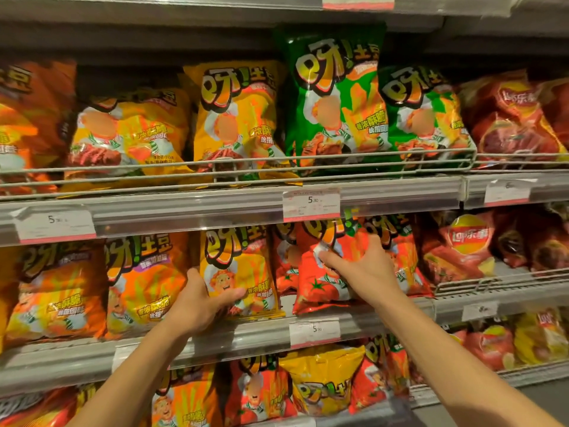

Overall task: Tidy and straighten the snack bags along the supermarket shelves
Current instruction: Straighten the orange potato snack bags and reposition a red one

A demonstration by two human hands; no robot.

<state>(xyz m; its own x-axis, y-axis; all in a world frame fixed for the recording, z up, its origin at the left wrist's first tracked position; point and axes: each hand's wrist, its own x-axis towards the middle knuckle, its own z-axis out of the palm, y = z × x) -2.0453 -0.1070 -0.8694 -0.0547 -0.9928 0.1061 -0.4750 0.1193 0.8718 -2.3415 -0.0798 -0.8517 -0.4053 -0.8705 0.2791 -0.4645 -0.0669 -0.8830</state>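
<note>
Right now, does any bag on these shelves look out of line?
Yes. On the top shelf one green bag stands taller than its green neighbour, and a yellow bag slumps. On the middle shelf the red tomato bag under the right hand tilts.

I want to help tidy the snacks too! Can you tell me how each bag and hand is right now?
Left hand: grips the yellow crinkly snack bag.
Yellow crinkly snack bag: upright on the middle shelf.
Right hand: fingers spread, resting on the red tomato snack bag.
Red tomato snack bag: leaning, tilted.
Tall green snack bag: upright, sticks up above its neighbours.
</note>
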